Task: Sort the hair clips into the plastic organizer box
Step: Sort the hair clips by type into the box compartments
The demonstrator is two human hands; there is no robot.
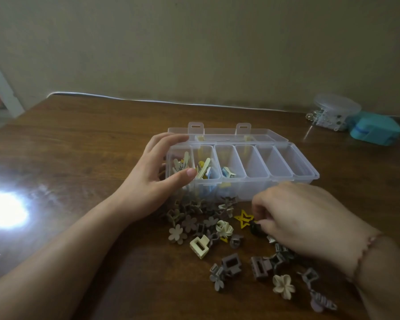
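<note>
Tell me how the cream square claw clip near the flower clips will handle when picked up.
The cream claw clip looks like rigid plastic, so probably stiff and light. Its blocky shape suggests it won't roll. Its smooth surface may slip a little when pinched.

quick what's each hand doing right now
Left hand: grips the left end of the organizer box.
Right hand: fingers curled onto a small black clip on the table.

Both forearms are bare, with no sleeves in view. The left hand wears nothing. At the wrist of the right hand sits a thin reddish beaded bracelet.
</note>
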